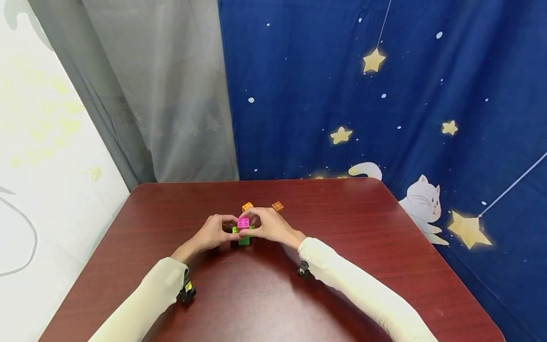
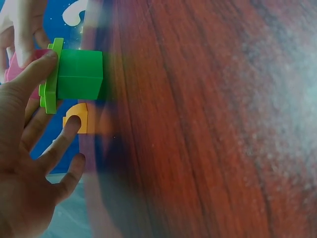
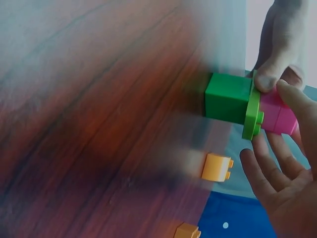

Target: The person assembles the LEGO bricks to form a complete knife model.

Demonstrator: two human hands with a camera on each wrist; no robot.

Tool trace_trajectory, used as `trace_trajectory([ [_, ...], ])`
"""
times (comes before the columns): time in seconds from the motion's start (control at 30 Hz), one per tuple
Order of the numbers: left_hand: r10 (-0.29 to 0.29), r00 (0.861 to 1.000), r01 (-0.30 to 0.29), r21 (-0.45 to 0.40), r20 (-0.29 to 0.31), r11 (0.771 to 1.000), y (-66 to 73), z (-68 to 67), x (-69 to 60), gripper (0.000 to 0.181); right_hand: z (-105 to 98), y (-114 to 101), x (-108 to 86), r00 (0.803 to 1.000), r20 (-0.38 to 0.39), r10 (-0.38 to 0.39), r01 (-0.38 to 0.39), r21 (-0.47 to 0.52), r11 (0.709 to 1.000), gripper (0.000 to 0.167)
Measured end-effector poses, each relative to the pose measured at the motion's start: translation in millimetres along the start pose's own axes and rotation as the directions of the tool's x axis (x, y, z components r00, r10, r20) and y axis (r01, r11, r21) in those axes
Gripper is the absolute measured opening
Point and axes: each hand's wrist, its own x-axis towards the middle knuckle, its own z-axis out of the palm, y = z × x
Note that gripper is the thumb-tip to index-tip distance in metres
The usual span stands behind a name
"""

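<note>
A green block stands on the table with a flat lime plate on top of it. Above the plate sits a pink block, its studs facing up. My left hand holds the stack from the left, its thumb against the lime plate in the left wrist view. From the other side my right hand pinches the pink block, thumb in front and fingers behind. Whether the pink block is pressed fully onto the plate, I cannot tell.
Behind the stack is a yellow-orange block. A darker orange block lies to its right, behind my right hand. The table's far edge runs along grey and blue curtains.
</note>
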Motion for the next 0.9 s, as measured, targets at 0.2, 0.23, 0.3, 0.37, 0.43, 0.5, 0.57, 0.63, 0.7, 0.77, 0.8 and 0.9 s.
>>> trace_trajectory([
  [0.2, 0.010, 1.000, -0.010, -0.013, 0.018, 1.000, 0.4, 1.9, 3.0, 0.039, -12, 8, -5.0, 1.000, 0.029, 0.008, -0.008, -0.031, 0.999, 0.042],
  [0.23, 0.012, 1.000, -0.011, -0.012, 0.020, 1.000, 0.2, 2.2, 2.9, 0.040, -14, 9, -5.9, 0.999, 0.037, 0.008, -0.007, -0.038, 0.999, 0.042],
  [0.3, 0.015, 1.000, -0.015, -0.009, 0.023, 1.000, -0.5, 2.2, 2.0, 0.042, -18, 12, -7.3, 0.999, 0.046, 0.010, -0.008, -0.044, 0.999, 0.040],
  [0.37, 0.021, 0.999, -0.021, -0.001, 0.025, 1.000, -0.4, 1.7, 1.5, 0.043, -24, 16, -8.7, 0.999, 0.051, 0.017, -0.015, -0.040, 0.999, 0.039],
  [0.43, 0.019, 0.999, -0.020, 0.006, 0.030, 1.000, -0.2, 0.7, 1.2, 0.045, -29, 21, -9.9, 0.999, 0.041, 0.027, -0.025, -0.033, 0.999, 0.037],
  [0.5, 0.013, 0.999, -0.014, 0.018, 0.035, 1.000, -0.1, -0.7, 0.9, 0.048, -33, 28, -11.2, 0.999, 0.023, 0.033, -0.033, -0.029, 0.999, 0.037],
  [0.57, 0.008, 0.999, -0.010, 0.028, 0.041, 1.000, -0.2, -2.1, 0.2, 0.051, -36, 35, -12.7, 0.999, 0.005, 0.040, -0.040, -0.038, 0.998, 0.036],
  [0.63, 0.005, 0.999, -0.006, 0.025, 0.043, 1.000, -0.7, -3.4, -0.6, 0.054, -39, 42, -14.4, 0.999, -0.014, 0.052, -0.052, -0.050, 0.997, 0.036],
  [0.7, 0.011, 0.999, -0.011, 0.007, 0.041, 1.000, 0.4, -4.9, -1.3, 0.054, -42, 49, -16.1, 0.997, -0.033, 0.071, -0.073, -0.060, 0.996, 0.036],
  [0.77, 0.029, 0.999, -0.028, -0.023, 0.035, 0.999, 2.2, -5.9, -1.1, 0.053, -45, 56, -17.7, 0.994, -0.057, 0.092, -0.096, -0.064, 0.993, 0.036],
  [0.8, 0.037, 0.999, -0.036, -0.039, 0.030, 0.999, 3.3, -6.5, -0.8, 0.052, -47, 59, -18.4, 0.992, -0.070, 0.104, -0.109, -0.067, 0.992, 0.036],
  [0.9, 0.068, 0.998, -0.066, -0.073, 0.018, 0.995, 7.2, -7.7, 0.6, 0.050, -51, 70, -19.6, 0.985, -0.101, 0.139, -0.148, -0.079, 0.986, 0.036],
])
